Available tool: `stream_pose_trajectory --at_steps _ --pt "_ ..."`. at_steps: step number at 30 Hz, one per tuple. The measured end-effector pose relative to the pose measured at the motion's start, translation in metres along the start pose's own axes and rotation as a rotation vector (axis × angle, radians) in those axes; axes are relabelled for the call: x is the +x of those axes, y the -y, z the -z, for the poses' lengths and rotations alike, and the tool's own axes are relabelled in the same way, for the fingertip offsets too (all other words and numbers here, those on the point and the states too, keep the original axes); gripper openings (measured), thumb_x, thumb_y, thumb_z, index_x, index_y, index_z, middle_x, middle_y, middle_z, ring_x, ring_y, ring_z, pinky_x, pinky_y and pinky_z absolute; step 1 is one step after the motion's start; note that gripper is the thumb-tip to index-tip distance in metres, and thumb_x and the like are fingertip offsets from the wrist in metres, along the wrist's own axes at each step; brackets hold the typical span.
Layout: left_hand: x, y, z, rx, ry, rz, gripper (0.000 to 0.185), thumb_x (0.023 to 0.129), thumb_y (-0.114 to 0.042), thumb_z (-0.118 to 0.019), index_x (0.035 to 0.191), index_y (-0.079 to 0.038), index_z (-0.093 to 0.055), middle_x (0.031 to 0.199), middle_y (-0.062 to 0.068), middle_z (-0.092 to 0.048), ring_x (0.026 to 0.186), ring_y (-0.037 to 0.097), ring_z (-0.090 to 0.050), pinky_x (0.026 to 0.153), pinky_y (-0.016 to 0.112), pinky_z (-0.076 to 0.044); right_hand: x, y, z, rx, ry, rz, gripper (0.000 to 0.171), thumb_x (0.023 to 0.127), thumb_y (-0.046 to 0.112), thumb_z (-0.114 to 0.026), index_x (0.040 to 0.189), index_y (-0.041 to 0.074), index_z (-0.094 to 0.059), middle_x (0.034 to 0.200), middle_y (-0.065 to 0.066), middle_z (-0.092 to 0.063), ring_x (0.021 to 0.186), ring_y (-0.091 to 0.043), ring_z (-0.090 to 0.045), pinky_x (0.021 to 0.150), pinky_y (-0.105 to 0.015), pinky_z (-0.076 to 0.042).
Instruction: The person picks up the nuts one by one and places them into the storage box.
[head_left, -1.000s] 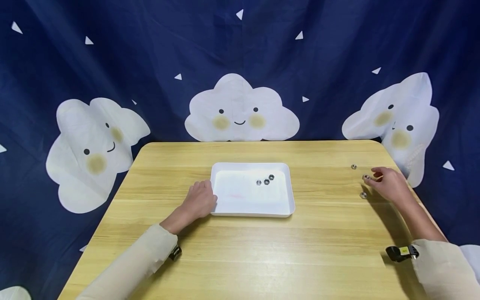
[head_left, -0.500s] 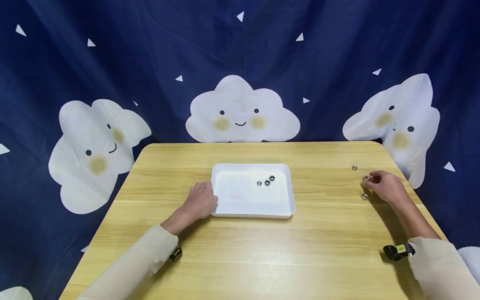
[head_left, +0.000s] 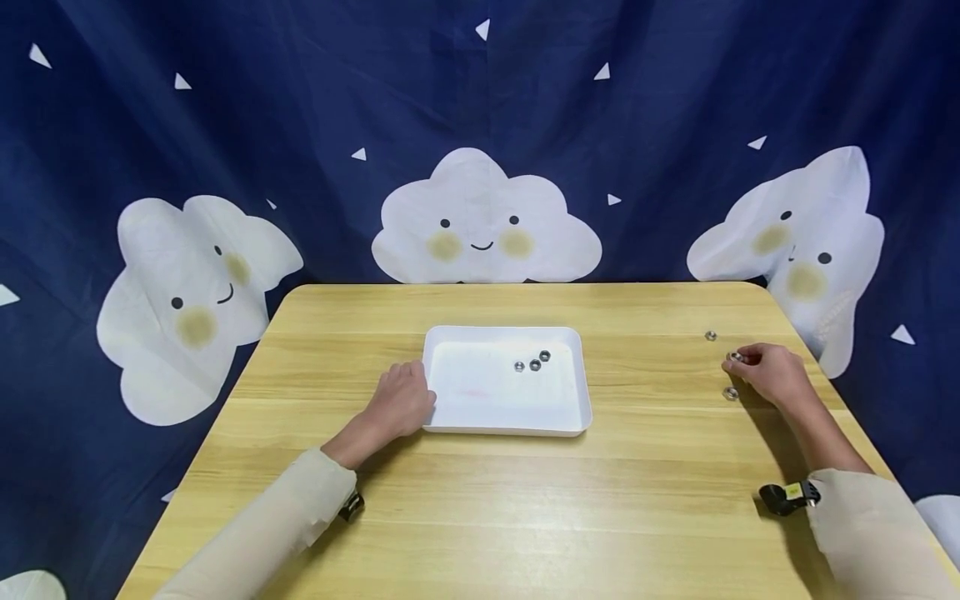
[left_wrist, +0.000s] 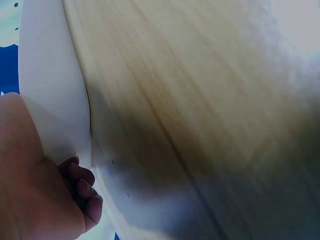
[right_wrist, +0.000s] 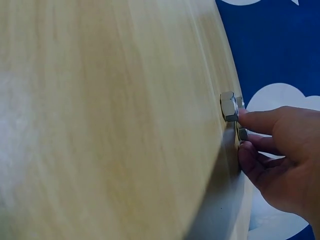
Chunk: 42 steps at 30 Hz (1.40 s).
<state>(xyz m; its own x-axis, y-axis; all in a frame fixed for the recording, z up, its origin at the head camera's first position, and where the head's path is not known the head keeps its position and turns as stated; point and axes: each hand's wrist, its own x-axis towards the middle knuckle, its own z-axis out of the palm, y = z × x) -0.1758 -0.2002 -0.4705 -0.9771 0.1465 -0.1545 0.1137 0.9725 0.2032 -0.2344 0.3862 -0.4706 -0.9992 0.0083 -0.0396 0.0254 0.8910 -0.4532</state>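
My left hand (head_left: pixel 402 400) grips the left edge of a white tray (head_left: pixel 502 431). Its curled fingers show at the tray wall (left_wrist: pixel 57 75) in the left wrist view. Three hex nuts lie inside the tray, among them a silver nut (head_left: pixel 519 367) and a darker nut (head_left: pixel 544 356). At the table's right side, my right hand (head_left: pixel 772 371) pinches a silver hex nut (head_left: pixel 737 357) between thumb and fingers, low over the wood. A second nut (head_left: pixel 731 393) lies just nearer to me, and a third nut (head_left: pixel 710 336) farther back. In the right wrist view the pinched nut (right_wrist: pixel 243 134) is partly hidden.
Both hands work over a light wooden table (head_left: pixel 510 517). Its right edge runs close by my right forearm. Behind it hangs a dark blue curtain (head_left: pixel 322 100) printed with white clouds. A black wrist camera (head_left: pixel 783 498) sits at the right sleeve.
The right thumb and fingers have come together around the middle nut, and the right forearm has shifted slightly left. The left hand and tray have stayed in place.
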Motion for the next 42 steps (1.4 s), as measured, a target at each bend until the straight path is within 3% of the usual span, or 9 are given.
stream_pose_trajectory --at_steps 13,23,35,42 --pt "-0.002 0.0009 0.0 -0.019 -0.009 -0.001 0.026 0.1 -0.024 -0.049 0.104 0.001 -0.049 0.091 0.011 -0.048 0.087 0.029 -0.044 0.079 0.038 -0.036 0.0024 0.0003 0.0013 0.004 -0.027 -0.008 0.04 0.099 0.026 -0.067 0.109 -0.013 -0.067 0.097 -0.028 -0.068 0.077 -0.026 -0.06 0.062 -0.029 -0.043" --pt "0.0 0.0008 -0.0018 -0.03 -0.015 -0.001 0.025 0.099 -0.024 -0.049 0.103 0.0 -0.05 0.09 0.01 -0.049 0.087 0.028 -0.044 0.079 0.038 -0.035 0.0045 -0.001 0.0005 -0.079 0.016 0.03 0.032 0.102 0.023 -0.062 0.096 -0.008 -0.064 0.074 -0.013 -0.06 0.067 -0.021 -0.052 0.06 -0.03 -0.039" --pt "-0.0004 0.0007 -0.0017 -0.018 -0.022 -0.018 0.024 0.1 -0.024 -0.049 0.102 0.0 -0.049 0.089 0.01 -0.048 0.086 0.028 -0.044 0.079 0.038 -0.036 0.0041 -0.001 0.0057 -0.069 0.021 0.074 0.033 0.104 0.023 -0.06 0.098 -0.009 -0.062 0.073 -0.011 -0.058 0.066 -0.02 -0.051 0.059 -0.032 -0.039" --pt "0.0006 0.0033 -0.0026 -0.005 -0.027 -0.023 0.025 0.1 -0.024 -0.049 0.102 0.001 -0.049 0.088 0.01 -0.048 0.084 0.028 -0.044 0.077 0.037 -0.036 0.0016 0.0022 0.0087 -0.05 0.03 0.088 0.035 0.102 0.029 -0.065 0.095 -0.006 -0.069 0.076 -0.012 -0.067 0.065 -0.017 -0.055 0.058 -0.031 -0.042"
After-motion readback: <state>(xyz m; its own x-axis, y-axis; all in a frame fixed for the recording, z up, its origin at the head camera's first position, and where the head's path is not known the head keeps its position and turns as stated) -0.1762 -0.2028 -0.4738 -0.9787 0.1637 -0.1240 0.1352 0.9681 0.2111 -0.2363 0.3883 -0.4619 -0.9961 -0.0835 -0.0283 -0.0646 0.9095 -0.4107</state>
